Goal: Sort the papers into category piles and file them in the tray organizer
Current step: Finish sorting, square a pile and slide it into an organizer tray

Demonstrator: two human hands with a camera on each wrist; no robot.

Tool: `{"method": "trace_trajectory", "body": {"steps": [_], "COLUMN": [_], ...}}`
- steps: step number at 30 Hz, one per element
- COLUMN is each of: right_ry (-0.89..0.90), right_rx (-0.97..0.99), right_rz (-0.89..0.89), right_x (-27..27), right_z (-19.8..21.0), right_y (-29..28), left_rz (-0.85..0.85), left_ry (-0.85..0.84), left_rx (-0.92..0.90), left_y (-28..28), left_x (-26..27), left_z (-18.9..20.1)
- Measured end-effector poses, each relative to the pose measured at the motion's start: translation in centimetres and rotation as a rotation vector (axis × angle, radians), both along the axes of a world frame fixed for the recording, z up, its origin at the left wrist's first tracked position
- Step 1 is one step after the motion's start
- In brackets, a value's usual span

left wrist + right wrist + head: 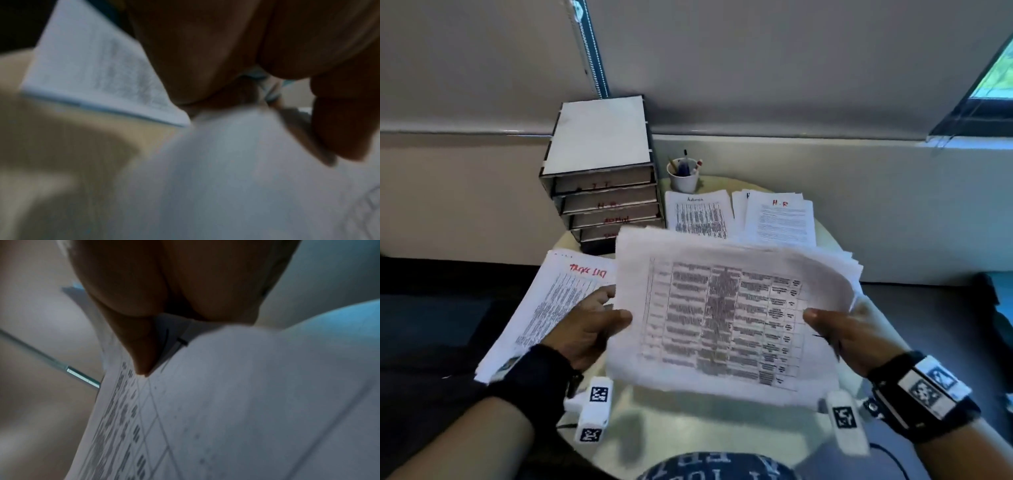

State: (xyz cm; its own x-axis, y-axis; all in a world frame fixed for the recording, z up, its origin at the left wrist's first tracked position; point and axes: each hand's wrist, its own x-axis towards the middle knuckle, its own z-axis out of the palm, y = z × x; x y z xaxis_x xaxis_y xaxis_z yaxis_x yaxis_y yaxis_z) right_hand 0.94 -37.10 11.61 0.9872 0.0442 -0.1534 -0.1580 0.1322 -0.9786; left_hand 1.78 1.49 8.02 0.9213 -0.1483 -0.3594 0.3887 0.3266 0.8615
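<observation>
Holding a paper stack over the table

Left hand (589,329) and right hand (849,337) each pinch a side edge of the paper stack (726,318), thumbs on top. Light, floppy, sheets fanning at the far right corner; it probably wants support at both edges. Long axis runs left-right, slightly tilted. Tray organizer (602,178) stands behind it.

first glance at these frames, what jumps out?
The sheaf of papers, held up mid-frame by both hands, left hand and right hand, its top sheet a printed table. Behind it, at the table's far left, stands the tray organizer with red-lettered tiers. Sorted piles lie around: one headed Admin and one headed H.R behind the sheaf, another pile under the left hand.
</observation>
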Motion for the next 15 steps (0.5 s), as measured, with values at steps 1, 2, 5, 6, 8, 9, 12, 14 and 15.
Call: {"method": "trace_trajectory", "body": {"steps": [1,2,5,6,8,9,12,14,15], "right_ry": [0.000,-0.025,-0.117,-0.165,-0.235,-0.282,-0.323,-0.168,-0.061], "right_rx": [-0.054,-0.131,-0.316,-0.325,-0.345,-0.403,-0.441,-0.337,-0.291], "right_rz": [0.042,0.072,0.034,0.014,0.075,0.115,0.168,0.079,0.013], "right_x": [-0.1,-0.2,-0.5,-0.5,-0.8,-1.2,-2.0,-2.5,-2.8], "right_z": [0.3,0.5,-0.4,-0.7,-1.5,-1.5,-3.1,-5.1,-6.0], "right_y": [0.1,0.5,1.2,1.4,1.2,1.3,1.3,1.6,1.8], "left_rz": [-0.063,-0.100,-0.035,0.006,0.089,0.130,0.159,0.103,0.072], "left_ry": [-0.025,-0.051,-0.181,-0.239,-0.311,-0.314,-0.257,-0.196,-0.155], "left_rx": [0.067,0.125,0.283,0.334,0.387,0.388,0.418,0.437,0.464], "left_y": [0.2,0.1,-0.2,-0.4,-0.7,-0.7,-0.5,0.2,0.3], "left_x": [0.0,-0.1,-0.4,-0.6,-1.1,-1.4,-2.4,-3.0,-3.3], "left_z": [0.2,0.2,0.3,0.5,0.6,0.4,-1.4,-3.5,-4.5]}}
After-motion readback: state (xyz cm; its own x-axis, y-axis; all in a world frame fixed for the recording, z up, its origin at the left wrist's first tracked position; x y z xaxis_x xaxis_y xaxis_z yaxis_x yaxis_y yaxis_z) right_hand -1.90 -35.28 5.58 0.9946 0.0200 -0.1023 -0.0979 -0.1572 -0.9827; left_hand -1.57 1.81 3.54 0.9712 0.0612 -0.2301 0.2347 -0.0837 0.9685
